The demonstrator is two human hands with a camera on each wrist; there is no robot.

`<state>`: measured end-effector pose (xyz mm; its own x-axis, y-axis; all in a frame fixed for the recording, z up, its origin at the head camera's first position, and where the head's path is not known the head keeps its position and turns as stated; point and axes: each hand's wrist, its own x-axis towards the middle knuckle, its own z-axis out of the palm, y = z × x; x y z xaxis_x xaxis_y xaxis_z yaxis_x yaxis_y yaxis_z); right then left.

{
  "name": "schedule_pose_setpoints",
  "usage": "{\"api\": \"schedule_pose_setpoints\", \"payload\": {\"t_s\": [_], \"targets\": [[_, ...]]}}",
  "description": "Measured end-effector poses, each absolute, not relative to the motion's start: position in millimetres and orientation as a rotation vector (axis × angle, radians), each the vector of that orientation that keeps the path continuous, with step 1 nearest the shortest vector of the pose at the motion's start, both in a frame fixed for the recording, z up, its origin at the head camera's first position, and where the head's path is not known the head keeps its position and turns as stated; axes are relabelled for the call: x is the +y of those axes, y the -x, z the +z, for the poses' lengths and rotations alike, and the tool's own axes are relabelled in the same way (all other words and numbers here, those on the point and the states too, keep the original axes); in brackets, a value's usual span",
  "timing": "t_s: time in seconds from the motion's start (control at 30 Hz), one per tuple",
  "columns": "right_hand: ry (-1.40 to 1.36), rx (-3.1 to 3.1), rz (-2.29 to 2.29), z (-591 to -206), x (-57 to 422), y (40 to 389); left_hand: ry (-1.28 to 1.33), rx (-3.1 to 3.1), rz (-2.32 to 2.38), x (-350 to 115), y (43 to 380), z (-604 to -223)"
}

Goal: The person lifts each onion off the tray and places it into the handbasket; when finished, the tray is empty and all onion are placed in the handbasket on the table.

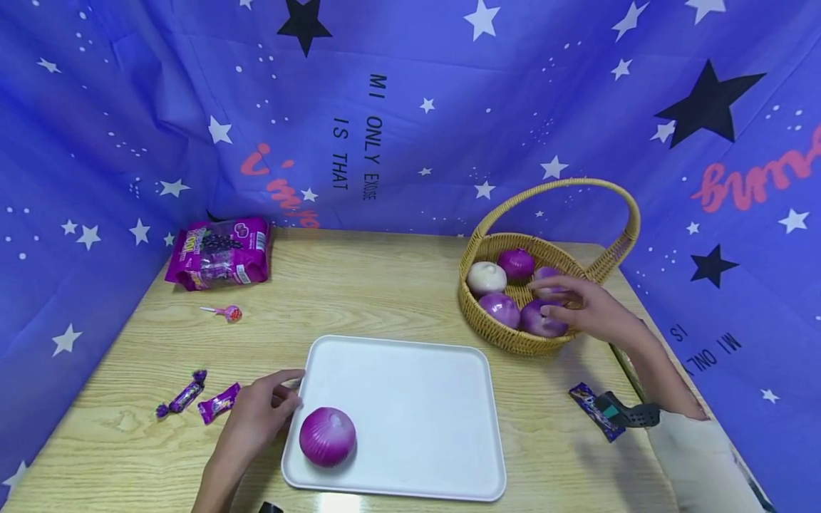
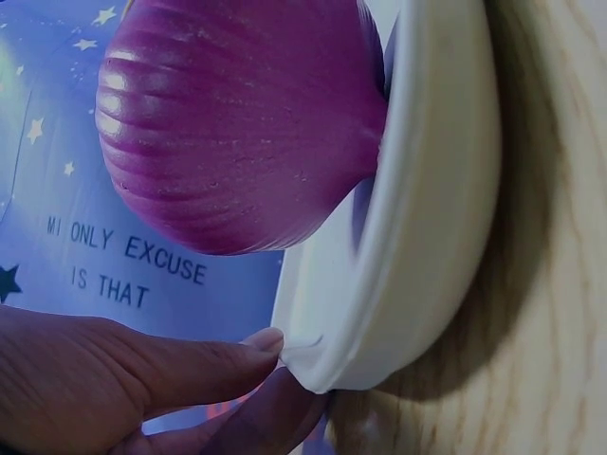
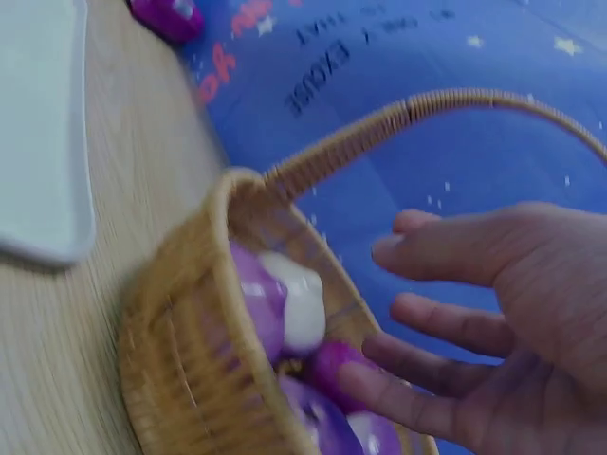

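Observation:
A white rectangular tray (image 1: 410, 420) lies on the table, with a purple-red onion (image 1: 328, 437) on its near left corner. At the tray's left side, my left hand (image 1: 259, 406) pinches the rim; the left wrist view shows the thumb (image 2: 228, 365) at the rim's inner side and a finger beneath. My right hand (image 1: 593, 310) reaches over the right side of a wicker basket (image 1: 513, 344), its fingers spread and holding nothing. Inside the basket are a white onion (image 1: 487, 278), a dark purple onion (image 1: 516, 263) and several lighter purple ones, partly hidden by that hand.
The basket's tall handle (image 1: 558, 187) arches above it. On the left are a purple snack bag (image 1: 221, 253), a lollipop (image 1: 231, 313) and two purple-wrapped candies (image 1: 219, 404). A dark blue wrapped candy (image 1: 596, 412) lies under the right forearm. Blue star-printed cloth (image 1: 410, 142) surrounds the table.

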<state>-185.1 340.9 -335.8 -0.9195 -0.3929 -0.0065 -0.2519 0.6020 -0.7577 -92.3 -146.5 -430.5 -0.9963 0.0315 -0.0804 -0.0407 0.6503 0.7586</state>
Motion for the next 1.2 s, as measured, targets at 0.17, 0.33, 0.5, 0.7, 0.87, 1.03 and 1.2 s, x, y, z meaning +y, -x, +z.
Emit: {"api": "schedule_pose_setpoints", "payload": {"t_s": [0.17, 0.33, 0.5, 0.7, 0.87, 1.03, 1.2], "targets": [[0.633, 2.514, -1.336, -332, 312, 177, 0.024, 2.76, 1.292, -146, 92, -431], [0.782, 2.364, -1.4, -334, 273, 172, 0.022, 2.744, 1.325, -145, 92, -429], [0.846, 2.307, -1.375, -341, 239, 168, 0.032, 2.737, 1.322, -144, 92, -429], [0.886, 2.182, -1.397, -352, 207, 164, 0.047, 2.745, 1.3, -144, 94, -431], [0.921, 2.111, -1.419, -357, 179, 156, 0.076, 2.721, 1.308, -143, 94, -430], [1.004, 2.063, -1.397, -358, 146, 140, 0.063, 2.722, 1.3, -143, 94, -429], [1.13, 1.985, -1.352, -377, 119, 136, 0.045, 2.731, 1.306, -142, 94, -428]]}}
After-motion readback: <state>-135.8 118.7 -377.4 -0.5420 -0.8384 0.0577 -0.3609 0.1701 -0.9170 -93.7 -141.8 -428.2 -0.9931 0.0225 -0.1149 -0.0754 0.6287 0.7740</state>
